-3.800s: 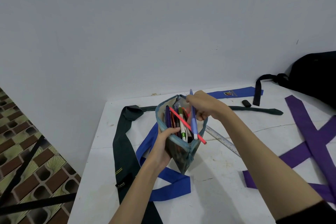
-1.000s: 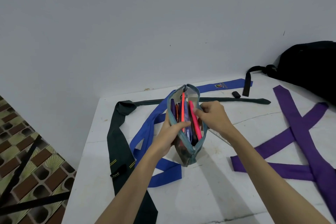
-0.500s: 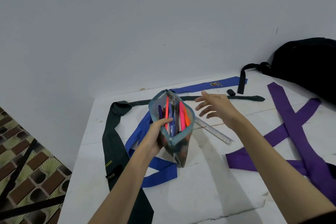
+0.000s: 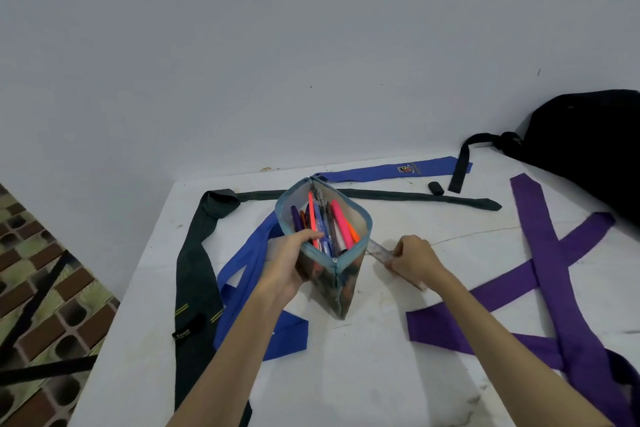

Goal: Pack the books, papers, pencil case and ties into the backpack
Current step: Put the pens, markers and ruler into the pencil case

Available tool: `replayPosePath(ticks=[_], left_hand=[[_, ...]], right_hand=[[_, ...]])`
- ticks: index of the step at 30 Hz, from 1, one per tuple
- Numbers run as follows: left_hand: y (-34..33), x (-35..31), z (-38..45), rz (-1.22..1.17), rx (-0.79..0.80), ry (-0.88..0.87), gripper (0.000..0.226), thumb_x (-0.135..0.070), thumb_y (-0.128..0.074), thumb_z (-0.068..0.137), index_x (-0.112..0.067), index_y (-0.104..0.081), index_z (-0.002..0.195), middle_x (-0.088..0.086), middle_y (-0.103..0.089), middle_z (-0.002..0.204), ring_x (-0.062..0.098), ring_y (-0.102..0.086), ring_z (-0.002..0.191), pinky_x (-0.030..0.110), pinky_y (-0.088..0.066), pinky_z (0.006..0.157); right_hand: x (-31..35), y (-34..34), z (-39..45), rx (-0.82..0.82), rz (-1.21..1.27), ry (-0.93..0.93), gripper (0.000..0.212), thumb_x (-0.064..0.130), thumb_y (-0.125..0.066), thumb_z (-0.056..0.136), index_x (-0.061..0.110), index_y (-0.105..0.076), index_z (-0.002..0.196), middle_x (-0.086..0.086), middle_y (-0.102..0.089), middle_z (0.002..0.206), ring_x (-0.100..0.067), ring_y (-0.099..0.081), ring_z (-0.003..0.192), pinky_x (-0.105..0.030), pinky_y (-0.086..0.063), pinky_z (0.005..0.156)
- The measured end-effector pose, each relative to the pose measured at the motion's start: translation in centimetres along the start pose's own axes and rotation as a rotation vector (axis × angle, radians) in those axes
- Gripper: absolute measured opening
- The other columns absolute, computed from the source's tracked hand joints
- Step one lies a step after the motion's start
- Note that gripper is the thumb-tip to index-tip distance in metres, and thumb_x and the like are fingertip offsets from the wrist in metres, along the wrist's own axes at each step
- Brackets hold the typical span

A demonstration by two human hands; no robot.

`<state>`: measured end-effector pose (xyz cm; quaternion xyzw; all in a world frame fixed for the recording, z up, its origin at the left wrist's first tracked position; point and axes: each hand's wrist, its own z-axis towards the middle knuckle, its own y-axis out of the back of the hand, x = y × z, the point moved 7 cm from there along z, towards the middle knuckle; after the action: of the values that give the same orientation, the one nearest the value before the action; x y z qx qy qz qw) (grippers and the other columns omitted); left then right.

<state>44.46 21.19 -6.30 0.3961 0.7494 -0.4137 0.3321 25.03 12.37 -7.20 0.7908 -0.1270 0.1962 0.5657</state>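
Head view: our left hand [image 4: 289, 265] gripped open pencil case [image 4: 329, 253]; right hand [image 4: 414, 258] pinched ruler [image 4: 381, 251] on table. Next, likely: slide it in.

Left hand [image 4: 287, 270], right hand [image 4: 415, 258] bare; forearms bare, no sleeves visible.

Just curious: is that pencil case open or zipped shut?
Open. The pencil case has its mouth spread wide, pens showing inside, while the left hand grips its rim.

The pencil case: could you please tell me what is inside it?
The open pencil case, held by the left hand, contains upright pens and markers: pink, orange, purple, blue and dark ones. Their lower ends and anything at the bottom are hidden by the case walls.
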Motion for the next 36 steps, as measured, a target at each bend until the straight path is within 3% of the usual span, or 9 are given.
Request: replayPosePath(ticks=[5, 10, 12, 17, 20, 26, 29, 32, 36], left_hand=[[-1.4, -0.3, -0.6, -0.019, -0.042, -0.050, 0.027, -0.010, -0.061, 0.085, -0.013, -0.056, 0.111, 0.011, -0.065, 0.094, 0.024, -0.060, 0.091, 0.043, -0.048, 0.090], [-3.8, 0.7, -0.2, 0.016, -0.049, -0.039, 0.048, -0.016, -0.063, 0.082, -0.015, -0.050, 0.128, 0.015, -0.062, 0.115, 0.028, -0.058, 0.106, 0.039, -0.053, 0.078], [-5.1, 1.0, 0.3, 0.036, -0.052, -0.044, 0.040, -0.016, -0.062, 0.083, -0.020, -0.051, 0.121, 0.015, -0.062, 0.115, 0.029, -0.058, 0.109, 0.038, -0.053, 0.079], [-9.1, 2.1, 1.2, 0.055, -0.038, -0.041, 0.028, -0.014, -0.060, 0.081, -0.017, -0.057, 0.109, 0.013, -0.063, 0.102, 0.024, -0.058, 0.095, 0.037, -0.051, 0.080], [-11.0, 3.1, 1.5, 0.098, -0.040, -0.033, 0.036, -0.014, -0.059, 0.080, -0.013, -0.054, 0.116, 0.012, -0.062, 0.100, 0.022, -0.059, 0.092, 0.033, -0.052, 0.070], [-13.2, 4.2, 1.3, 0.147, 0.026, -0.047, 0.021, -0.011, -0.052, 0.083, -0.016, -0.056, 0.104, 0.010, -0.059, 0.092, 0.019, -0.057, 0.086, 0.036, -0.050, 0.081], [-13.2, 4.3, 1.4, 0.161, 0.024, -0.053, 0.017, -0.011, -0.050, 0.084, -0.015, -0.057, 0.100, 0.010, -0.059, 0.091, 0.020, -0.057, 0.086, 0.036, -0.049, 0.080], [-12.8, 4.3, 1.8, 0.147, -0.019, -0.022, 0.010, -0.010, -0.049, 0.083, -0.013, -0.055, 0.089, 0.009, -0.056, 0.083, 0.019, -0.055, 0.080, 0.033, -0.046, 0.075], [-12.7, 4.6, 2.7, 0.147, -0.037, 0.018, 0.008, -0.010, -0.049, 0.080, -0.013, -0.052, 0.087, 0.009, -0.053, 0.082, 0.016, -0.051, 0.077, 0.029, -0.044, 0.069]], right_hand=[[-0.8, 2.2, 0.6, 0.016, 0.027, 0.040, 0.010, 0.018, -0.053, 0.089, 0.010, -0.050, 0.085, -0.008, -0.054, 0.089, -0.023, -0.050, 0.080, -0.029, -0.039, 0.068], [-0.3, 10.4, -1.1, -0.111, 0.681, 0.116, 0.011, 0.006, -0.056, 0.088, 0.004, -0.058, 0.077, -0.010, -0.056, 0.061, -0.017, -0.051, 0.053, -0.025, -0.038, 0.052], [1.1, 14.0, -2.7, -0.060, 0.780, 0.223, 0.015, 0.004, -0.057, 0.085, 0.000, -0.058, 0.070, -0.011, -0.054, 0.053, -0.015, -0.049, 0.043, -0.022, -0.037, 0.046], [3.3, 15.8, -3.9, 0.088, 0.257, 0.347, 0.014, 0.004, -0.060, 0.079, -0.009, -0.064, 0.074, -0.010, -0.055, 0.057, -0.017, -0.049, 0.051, -0.024, -0.040, 0.053], [3.4, 14.1, -2.8, 0.124, 0.030, 0.338, 0.008, 0.003, -0.056, 0.080, 0.001, -0.060, 0.074, -0.012, -0.052, 0.069, -0.017, -0.045, 0.052, -0.017, -0.035, 0.039], [2.9, 10.7, -0.2, 0.055, -0.114, 0.406, 0.026, 0.000, -0.049, 0.080, 0.011, -0.037, 0.060, -0.004, -0.042, 0.058, -0.016, -0.039, 0.049, -0.027, -0.035, 0.047], [2.0, 9.3, 0.8, 0.142, -0.067, 0.404, 0.020, 0.003, -0.047, 0.087, 0.009, -0.047, 0.069, -0.007, -0.054, 0.061, -0.017, -0.051, 0.048, -0.027, -0.048, 0.051], [1.9, 9.0, 1.2, 0.212, -0.133, 0.461, 0.018, 0.010, -0.051, 0.091, 0.008, -0.054, 0.073, -0.004, -0.055, 0.062, -0.011, -0.051, 0.052, -0.015, -0.043, 0.046], [2.1, 9.0, 1.4, 0.124, -0.364, 0.541, 0.020, 0.028, -0.056, 0.091, 0.014, -0.057, 0.076, -0.001, -0.053, 0.076, -0.018, -0.050, 0.074, -0.025, -0.037, 0.058]])
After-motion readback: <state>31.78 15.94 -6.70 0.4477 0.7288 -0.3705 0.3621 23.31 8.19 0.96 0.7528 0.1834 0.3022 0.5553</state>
